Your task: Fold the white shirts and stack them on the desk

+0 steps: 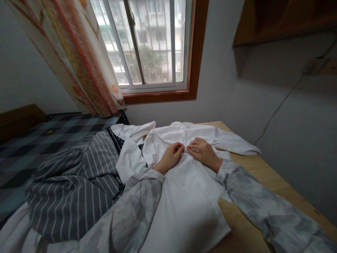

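A white button-up shirt point(193, 191) lies front side up on a wooden table point(252, 168), its collar toward the window and one sleeve stretched out to the right. Over the middle of its front placket my two hands meet. My left hand point(172, 154) pinches the placket fabric between thumb and fingers. From the other side, my right hand point(202, 153) pinches the same spot, fingertips nearly touching those of the left. Any button between them is too small and covered to make out.
Grey striped clothing point(71, 189) is heaped left of the shirt, beside a bed with a checked cover point(23, 158). A curtain point(86, 63) hangs by the window point(155, 45). On the right, a cable point(279, 105) runs down the wall below a wooden shelf point(263, 28).
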The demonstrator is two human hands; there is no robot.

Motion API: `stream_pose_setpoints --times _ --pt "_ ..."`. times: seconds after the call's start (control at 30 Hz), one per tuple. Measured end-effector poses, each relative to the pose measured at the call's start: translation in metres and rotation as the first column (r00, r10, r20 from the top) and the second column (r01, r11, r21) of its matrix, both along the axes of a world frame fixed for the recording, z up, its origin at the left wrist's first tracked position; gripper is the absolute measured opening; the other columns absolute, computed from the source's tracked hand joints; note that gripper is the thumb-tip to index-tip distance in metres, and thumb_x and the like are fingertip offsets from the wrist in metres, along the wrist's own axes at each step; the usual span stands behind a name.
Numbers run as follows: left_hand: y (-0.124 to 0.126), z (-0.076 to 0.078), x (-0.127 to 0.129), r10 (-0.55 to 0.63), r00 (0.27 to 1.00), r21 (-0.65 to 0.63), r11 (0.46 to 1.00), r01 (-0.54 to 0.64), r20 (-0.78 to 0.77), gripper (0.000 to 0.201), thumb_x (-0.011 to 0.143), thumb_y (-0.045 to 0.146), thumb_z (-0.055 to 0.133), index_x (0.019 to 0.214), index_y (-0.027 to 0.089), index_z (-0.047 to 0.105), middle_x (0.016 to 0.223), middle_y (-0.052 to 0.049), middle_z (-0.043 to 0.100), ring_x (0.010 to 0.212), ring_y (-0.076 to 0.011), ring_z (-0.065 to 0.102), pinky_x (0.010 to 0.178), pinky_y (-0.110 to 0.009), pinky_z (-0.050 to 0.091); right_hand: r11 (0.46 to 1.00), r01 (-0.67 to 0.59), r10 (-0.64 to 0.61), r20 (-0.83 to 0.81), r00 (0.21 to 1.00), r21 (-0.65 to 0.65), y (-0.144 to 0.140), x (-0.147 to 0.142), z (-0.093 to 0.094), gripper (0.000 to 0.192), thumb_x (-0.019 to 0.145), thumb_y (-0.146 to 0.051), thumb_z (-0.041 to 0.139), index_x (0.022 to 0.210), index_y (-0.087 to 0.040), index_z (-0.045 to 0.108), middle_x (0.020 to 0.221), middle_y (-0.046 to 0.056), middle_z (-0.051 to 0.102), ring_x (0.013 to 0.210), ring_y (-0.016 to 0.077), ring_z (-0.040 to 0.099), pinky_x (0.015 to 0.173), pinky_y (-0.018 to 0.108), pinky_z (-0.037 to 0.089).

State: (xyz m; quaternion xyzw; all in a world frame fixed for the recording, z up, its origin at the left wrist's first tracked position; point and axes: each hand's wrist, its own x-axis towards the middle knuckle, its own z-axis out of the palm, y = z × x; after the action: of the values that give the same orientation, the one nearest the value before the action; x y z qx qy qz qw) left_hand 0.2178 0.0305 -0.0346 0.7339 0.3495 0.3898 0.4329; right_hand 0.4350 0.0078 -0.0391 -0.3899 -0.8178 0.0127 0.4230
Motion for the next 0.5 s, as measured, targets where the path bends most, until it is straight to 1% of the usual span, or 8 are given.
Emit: stream_pose_setpoints --times 0.13,0.27,0.4,0.5 --pt "0.0019 -0.0011 -0.0013 -0.021 1.000 -0.008 1.000 0.022 0.012 0.035 0.101 0.052 0.060 0.090 0.020 0.066 0.072 0.001 0.064 0.064 -0.0147 0.055 0.060 -0.027 0.043 0.999 0.020 -0.022 -0.056 0.998 -0.032 0.0000 -0.0023 -0.0017 0.015 0.100 -0.028 0.071 0.098 -0.027 0.086 0.096 0.006 0.083 0.091 0.0242 0.073 0.105 0.046 0.054" --pt "0.0024 0.0023 -0.0022 -0.062 0.998 -0.016 0.998 0.062 0.001 0.036 0.101 0.052 0.059 0.086 0.020 0.064 0.068 0.002 0.060 0.063 -0.0143 0.052 0.060 -0.027 0.041 0.998 0.010 -0.014 -0.080 0.997 -0.056 -0.0006 -0.0036 -0.0032 0.017 0.102 -0.029 0.070 0.097 -0.026 0.086 0.096 0.006 0.083 0.091 0.0239 0.073 0.102 0.044 0.054" --pt "0.0020 0.0055 -0.0008 -0.079 0.997 -0.020 0.997 0.079 -0.008 0.039 0.098 0.053 0.061 0.078 0.020 0.062 0.067 0.002 0.060 0.064 -0.0144 0.052 0.063 -0.027 0.042 0.994 0.050 -0.061 -0.114 0.992 -0.101 0.0011 -0.0048 -0.0064 0.017 0.102 -0.031 0.071 0.094 -0.026 0.084 0.093 0.005 0.083 0.087 0.0229 0.072 0.100 0.042 0.054" --pt "0.0029 0.0011 0.0015 -0.065 0.998 -0.047 0.997 0.065 0.012 0.036 0.096 0.053 0.064 0.084 0.019 0.065 0.072 0.001 0.065 0.065 -0.0145 0.056 0.063 -0.027 0.045 0.989 0.081 -0.095 -0.111 0.989 -0.121 0.0020 -0.0068 -0.0082 0.019 0.104 -0.033 0.069 0.095 -0.025 0.083 0.091 0.005 0.083 0.088 0.0236 0.073 0.101 0.042 0.054"
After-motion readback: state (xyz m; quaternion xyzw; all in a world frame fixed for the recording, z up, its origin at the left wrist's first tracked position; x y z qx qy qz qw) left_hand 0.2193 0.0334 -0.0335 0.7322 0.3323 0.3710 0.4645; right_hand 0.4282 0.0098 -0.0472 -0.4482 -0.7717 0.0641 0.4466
